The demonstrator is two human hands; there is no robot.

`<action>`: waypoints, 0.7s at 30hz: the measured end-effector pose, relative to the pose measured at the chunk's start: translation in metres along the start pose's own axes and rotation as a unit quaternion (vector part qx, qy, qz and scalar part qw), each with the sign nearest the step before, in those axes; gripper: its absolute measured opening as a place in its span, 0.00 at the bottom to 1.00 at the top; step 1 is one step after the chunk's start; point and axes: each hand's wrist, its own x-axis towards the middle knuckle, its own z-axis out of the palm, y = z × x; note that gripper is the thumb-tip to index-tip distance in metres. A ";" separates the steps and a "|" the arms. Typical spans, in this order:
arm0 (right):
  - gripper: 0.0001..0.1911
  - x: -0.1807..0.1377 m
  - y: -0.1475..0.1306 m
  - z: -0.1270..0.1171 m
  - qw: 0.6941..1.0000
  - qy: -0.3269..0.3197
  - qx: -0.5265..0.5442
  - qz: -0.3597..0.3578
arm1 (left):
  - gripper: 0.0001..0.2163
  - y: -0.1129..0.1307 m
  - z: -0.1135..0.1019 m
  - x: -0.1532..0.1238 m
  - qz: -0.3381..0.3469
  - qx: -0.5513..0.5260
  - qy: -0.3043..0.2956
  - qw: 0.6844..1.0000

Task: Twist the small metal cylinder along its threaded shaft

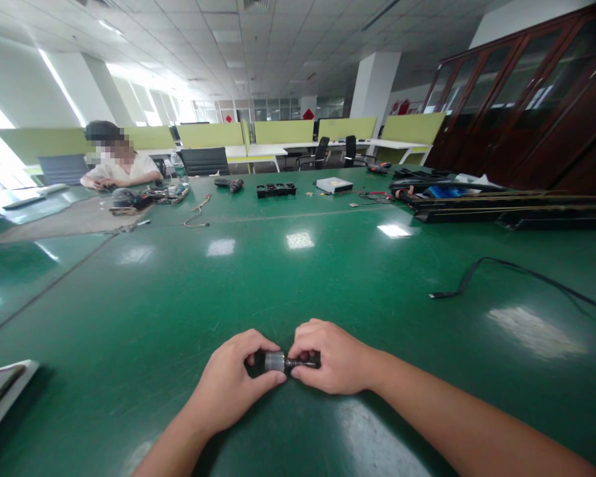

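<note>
A small silvery-grey cylindrical part point(275, 361) with a thin, dark, ribbed shaft point(298, 362) lies sideways between my two hands, low over the green table or resting on it. My left hand point(236, 371) pinches the cylinder between thumb and curled fingers. From the other side, my right hand point(330, 358) is closed around the shaft, with the thumb and forefinger near where it meets the cylinder. A black end of the shaft shows inside my right hand's grip. Whether the cylinder and shaft are one piece, I cannot tell.
Across the green table point(258, 278) lie a black cable point(477, 265), a power drill point(229, 185), a black tray point(276, 190), a flat silver box point(334, 185) and long black rails point(477, 209). A person point(122, 159) sits at the far left. A white-edged panel point(10, 391) lies at near left.
</note>
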 end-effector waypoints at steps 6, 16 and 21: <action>0.04 0.000 -0.001 -0.001 1.000 0.011 -0.002 -0.003 | 0.10 0.000 0.000 -0.002 -0.004 0.004 -0.002 1.000; 0.05 -0.001 0.001 0.000 1.000 0.014 0.007 -0.003 | 0.10 -0.002 0.001 -0.001 0.002 0.006 -0.001 1.000; 0.04 -0.002 0.002 0.002 1.000 0.019 0.004 -0.005 | 0.10 -0.004 0.002 -0.002 0.002 0.007 0.000 1.000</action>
